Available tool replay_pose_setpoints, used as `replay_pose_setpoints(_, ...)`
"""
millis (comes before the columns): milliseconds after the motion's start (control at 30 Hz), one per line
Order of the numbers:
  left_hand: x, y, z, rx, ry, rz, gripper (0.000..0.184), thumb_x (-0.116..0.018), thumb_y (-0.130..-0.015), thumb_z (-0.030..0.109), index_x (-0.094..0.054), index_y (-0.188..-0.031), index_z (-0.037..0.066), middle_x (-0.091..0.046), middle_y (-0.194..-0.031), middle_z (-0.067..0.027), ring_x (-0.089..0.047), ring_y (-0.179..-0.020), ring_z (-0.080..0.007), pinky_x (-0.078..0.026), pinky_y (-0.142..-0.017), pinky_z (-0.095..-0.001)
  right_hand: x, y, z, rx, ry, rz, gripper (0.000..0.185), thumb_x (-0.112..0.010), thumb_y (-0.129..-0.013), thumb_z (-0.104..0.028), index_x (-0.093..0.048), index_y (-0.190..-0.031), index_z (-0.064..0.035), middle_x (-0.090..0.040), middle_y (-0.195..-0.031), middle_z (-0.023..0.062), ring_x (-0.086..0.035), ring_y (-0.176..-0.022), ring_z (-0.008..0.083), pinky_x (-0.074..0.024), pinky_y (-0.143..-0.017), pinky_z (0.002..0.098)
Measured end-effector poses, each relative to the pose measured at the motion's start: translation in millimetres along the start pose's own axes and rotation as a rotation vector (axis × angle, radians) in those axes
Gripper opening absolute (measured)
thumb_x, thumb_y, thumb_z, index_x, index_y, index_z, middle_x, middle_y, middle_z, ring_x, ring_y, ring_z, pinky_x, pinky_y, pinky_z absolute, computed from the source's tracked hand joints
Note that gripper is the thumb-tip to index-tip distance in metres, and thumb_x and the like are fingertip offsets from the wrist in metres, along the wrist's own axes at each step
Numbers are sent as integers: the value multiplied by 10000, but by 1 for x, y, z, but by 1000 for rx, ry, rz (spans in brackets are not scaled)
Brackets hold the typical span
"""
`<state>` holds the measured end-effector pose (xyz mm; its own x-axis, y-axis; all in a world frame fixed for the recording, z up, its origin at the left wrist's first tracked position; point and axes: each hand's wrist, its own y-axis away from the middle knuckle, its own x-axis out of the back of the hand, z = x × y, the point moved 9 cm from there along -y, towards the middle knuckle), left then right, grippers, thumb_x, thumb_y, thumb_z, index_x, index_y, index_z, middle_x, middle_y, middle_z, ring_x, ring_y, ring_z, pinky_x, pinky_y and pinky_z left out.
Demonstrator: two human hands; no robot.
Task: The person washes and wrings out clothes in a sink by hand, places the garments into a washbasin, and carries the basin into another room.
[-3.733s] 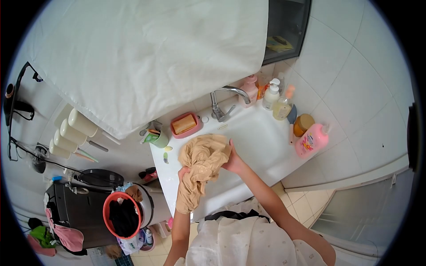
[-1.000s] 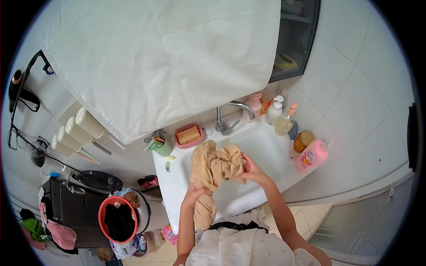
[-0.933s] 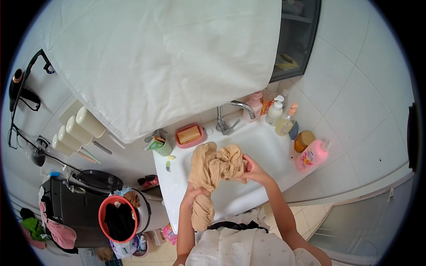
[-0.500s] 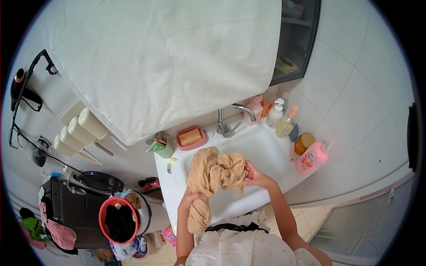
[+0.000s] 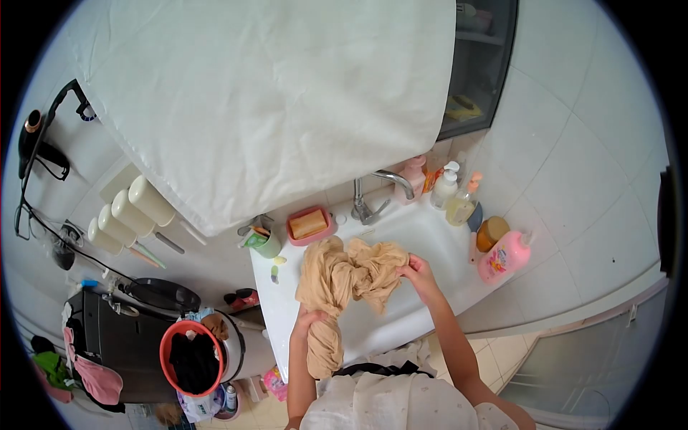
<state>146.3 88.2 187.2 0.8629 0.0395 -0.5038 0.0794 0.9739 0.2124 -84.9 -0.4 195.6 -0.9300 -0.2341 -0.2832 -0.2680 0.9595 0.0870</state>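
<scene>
A bunched tan cloth garment (image 5: 351, 279) hangs above the white sink (image 5: 437, 251), partly twisted, with one end drooping near my waist. My left hand (image 5: 309, 320) is wrapped round its lower left part, the fingers partly hidden by the fabric. At the cloth's right edge, my right hand (image 5: 418, 274) pinches a bit of it between thumb and fingers. The chrome faucet (image 5: 367, 201) stands behind the cloth, and no water is visible flowing from it.
A pink soap dish (image 5: 330, 231) and a green cup (image 5: 269, 248) stand at the sink's back left. Along the right rim are a white pump bottle (image 5: 444, 188), a brown jar (image 5: 492, 233) and a pink bottle (image 5: 506, 256). A red basin (image 5: 166, 351) holds dark clothes at left.
My right hand has moved slightly right and its grip on the cloth's edge has shifted. The cloth is spread a little wider; my left hand keeps its hold.
</scene>
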Motion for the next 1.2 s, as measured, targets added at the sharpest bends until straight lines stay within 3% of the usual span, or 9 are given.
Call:
replay_pose_setpoints(167,-5,1,4,25,-110,63,783,-567,-510,80,-267,-1230,15,-444,-1111,-93,-436,-1000,-210,-345,-841,-283,8,2,13,-61,-32,-11,348,-490,-741,-34,-450,-1086,-31,-537,-960,50,-521,-835,119,-405,-783,258)
replay_pose_setpoints(367,-19,-3,5,35,-182,-46,788,-585,-514,56,-265,-1233,14,-443,-1115,-79,-426,-1017,-196,-327,-861,-279,5,9,3,-113,12,-248,605,-468,-748,-26,-198,-1282,-110,-414,-1139,82,-411,-1044,140,-346,-856,264)
replay_pose_setpoints(467,-30,-3,5,40,-138,-118,782,-594,-520,43,-271,-1231,10,-446,-1116,-72,-428,-1020,-195,-328,-865,-277,-2,10,-14,-34,-28,-219,558,-499,-763,-57,-253,-1262,-93,-386,-1153,81,-367,-1084,142,-356,-845,256)
replay_pose_setpoints(567,-37,-4,4,70,-142,-137,777,-606,-522,39,-280,-1227,8,-454,-1109,-71,-433,-1018,-192,-334,-864,-276,-12,1,-15,87,357,-243,448,-542,-771,-106,-366,-1182,-75,-421,-1100,69,-441,-990,117,-398,-782,240)
replay_pose_setpoints(633,-39,-4,4,67,-146,-141,775,-607,-524,39,-282,-1227,9,-458,-1105,-72,-436,-1016,-191,-337,-861,-276,-7,-9,-10,72,488,-173,286,-590,-747,-191,-523,-980,-38,-534,-940,64,-489,-893,117,-394,-755,240)
replay_pose_setpoints(733,-37,-4,6,55,-139,-134,775,-605,-525,35,-282,-1229,12,-461,-1104,-74,-438,-1014,-191,-340,-858,-275,-11,-11,-20,-7,594,-113,168,-584,-759,-158,-533,-811,-6,-506,-721,-9,-473,-629,35,-399,-556,189)
replay_pose_setpoints(833,-23,-2,4,60,-119,-77,782,-597,-517,26,-279,-1231,14,-458,-1109,-78,-438,-1014,-193,-340,-857,-277,12,-15,-22,-34,600,40,143,-565,-759,-146,-542,-750,-5,-478,-636,-31,-433,-584,35,-361,-519,182)
replay_pose_setpoints(1033,9,1,9,-9,-73,19,788,-563,-490,40,-280,-1225,9,-465,-1091,-92,-450,-997,-217,-353,-843,-291,98,-16,-11,23,235,513,189,-474,-783,-188,-551,-804,-17,-526,-708,-8,-471,-629,52,-376,-555,201)
replay_pose_setpoints(1200,24,3,13,-33,23,60,728,-551,-506,56,-312,-1191,-14,-485,-1049,-120,-492,-931,-234,-402,-791,-314,96,-21,-8,28,99,415,251,-459,-779,-214,-536,-912,-15,-556,-768,19,-524,-674,93,-419,-633,206)
